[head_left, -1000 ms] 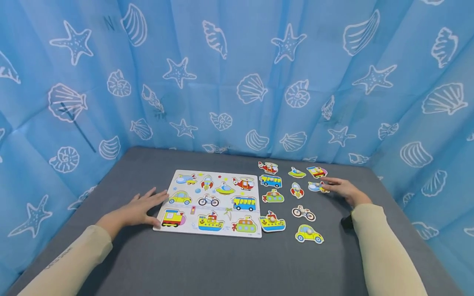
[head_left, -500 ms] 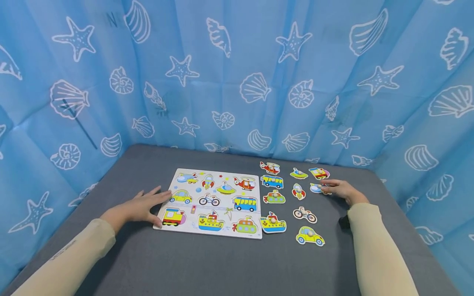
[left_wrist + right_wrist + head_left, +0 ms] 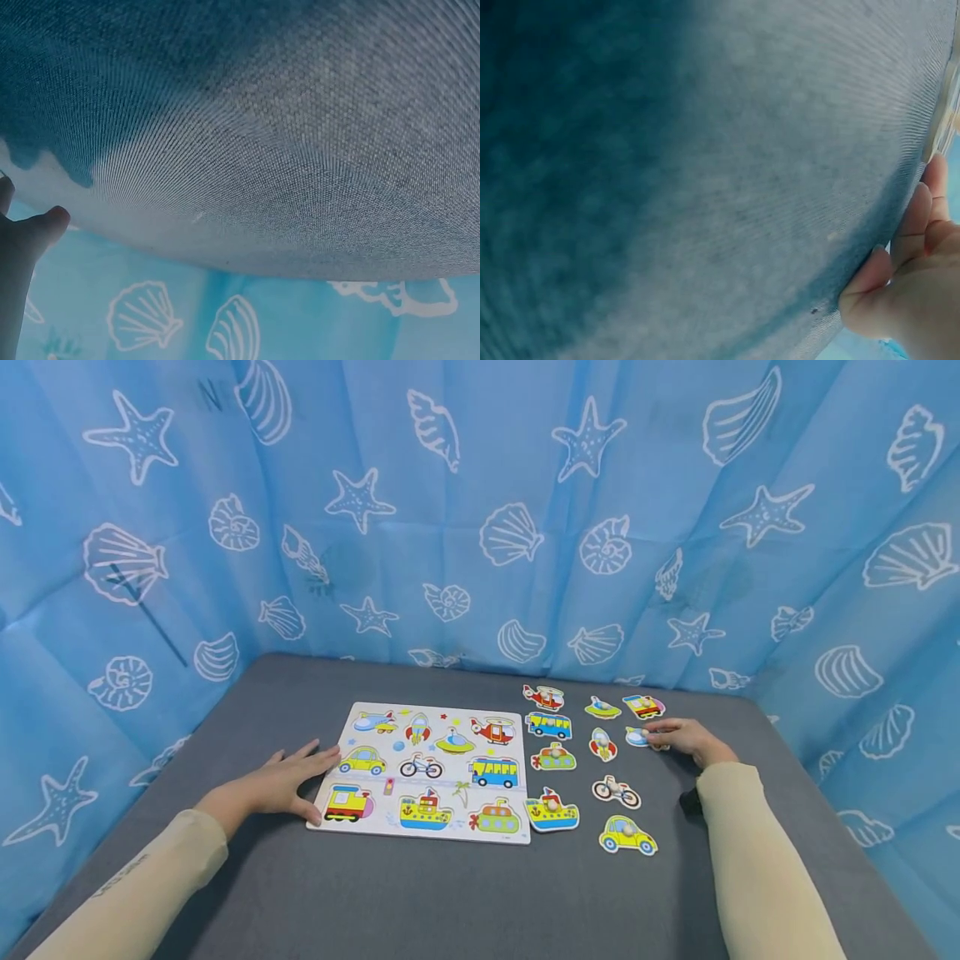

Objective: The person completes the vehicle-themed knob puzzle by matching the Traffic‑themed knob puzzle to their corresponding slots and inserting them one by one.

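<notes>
In the head view, a white wooden puzzle board [image 3: 442,781] printed with vehicles lies on the grey table. My left hand [image 3: 281,785] rests with spread fingers at the board's left edge, thumb near the lower left corner. Off to the right, my right hand [image 3: 690,741] pinches the knob of the airplane puzzle piece [image 3: 635,737], covering the piece's right part. The train piece [image 3: 642,706] lies just behind it, and the rocket piece [image 3: 602,745] to its left. Only part of the right hand [image 3: 915,277] shows in the right wrist view, its fingers bent.
Other knobbed pieces lie right of the board: helicopter [image 3: 543,697], bus [image 3: 549,726], submarine [image 3: 553,757], ship [image 3: 552,811], flying saucer [image 3: 602,707], bicycle [image 3: 617,792] and car [image 3: 627,835]. A blue shell-patterned curtain [image 3: 480,585] surrounds the table's back and sides.
My right hand's fingers have closed in on the airplane piece's knob. My left hand stays at the board's edge. The head view has shifted slightly.
</notes>
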A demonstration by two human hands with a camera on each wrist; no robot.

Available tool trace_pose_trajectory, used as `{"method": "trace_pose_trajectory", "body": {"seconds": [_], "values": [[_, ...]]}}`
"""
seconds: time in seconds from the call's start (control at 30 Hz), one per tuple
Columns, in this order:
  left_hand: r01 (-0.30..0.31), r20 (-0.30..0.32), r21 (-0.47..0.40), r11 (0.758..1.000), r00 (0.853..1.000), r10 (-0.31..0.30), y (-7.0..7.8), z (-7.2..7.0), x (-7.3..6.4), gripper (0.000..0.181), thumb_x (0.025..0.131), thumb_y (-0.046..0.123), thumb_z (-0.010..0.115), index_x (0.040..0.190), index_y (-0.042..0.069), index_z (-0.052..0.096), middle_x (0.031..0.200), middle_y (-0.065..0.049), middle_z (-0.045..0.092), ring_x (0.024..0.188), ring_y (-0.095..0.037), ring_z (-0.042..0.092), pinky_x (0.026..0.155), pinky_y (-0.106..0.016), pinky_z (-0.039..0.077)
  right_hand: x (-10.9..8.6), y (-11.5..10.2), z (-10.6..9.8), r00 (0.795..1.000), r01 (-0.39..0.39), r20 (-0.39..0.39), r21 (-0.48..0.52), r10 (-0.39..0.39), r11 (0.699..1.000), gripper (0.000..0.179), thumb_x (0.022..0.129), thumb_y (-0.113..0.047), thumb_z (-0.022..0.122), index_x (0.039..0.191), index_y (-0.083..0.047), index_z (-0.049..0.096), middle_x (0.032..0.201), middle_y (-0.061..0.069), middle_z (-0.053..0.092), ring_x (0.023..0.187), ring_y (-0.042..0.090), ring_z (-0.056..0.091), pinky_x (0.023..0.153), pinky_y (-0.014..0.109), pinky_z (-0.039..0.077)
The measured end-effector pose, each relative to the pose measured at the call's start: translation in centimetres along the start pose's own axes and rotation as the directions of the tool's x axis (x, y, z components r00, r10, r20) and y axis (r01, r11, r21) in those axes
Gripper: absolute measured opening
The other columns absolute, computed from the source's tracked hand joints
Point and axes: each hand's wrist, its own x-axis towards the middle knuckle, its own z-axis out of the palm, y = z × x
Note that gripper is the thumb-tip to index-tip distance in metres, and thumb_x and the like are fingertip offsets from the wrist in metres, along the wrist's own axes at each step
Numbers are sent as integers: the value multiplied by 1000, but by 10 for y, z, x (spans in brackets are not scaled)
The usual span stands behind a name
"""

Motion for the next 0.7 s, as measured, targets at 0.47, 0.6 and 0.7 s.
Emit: {"method": "trace_pose_trajectory", "body": {"seconds": [0.47,0.6,0.7], "values": [[34,-15,21,999,999,-34,-1,3,-2,115,65,62,75,152,3,28,158,-19,22,143,-48,9,103,-74,3,1,-4,3,1000,-1,-29,11,2,1000,30,89,-21,73,109,2,69,111,16,58,94,26,50,76,34,42],[23,-26,46,999,999,-22,-2,3,-1,115,65,64,74,152,3,29,158,-19,23,143,-48,10,103,-74,5,-8,-8,5,999,23,-32,-9,-23,1000,30,92,-21,70,111,3,68,106,11,60,92,23,51,77,33,42],[22,-22,56,998,1000,-21,-2,4,0,115,65,65,72,152,4,28,158,-18,22,143,-48,10,104,-73,5,-17,-12,6,999,30,-29,-16,-30,999,34,94,-20,67,115,6,64,98,6,61,86,19,52,75,34,44]]}}
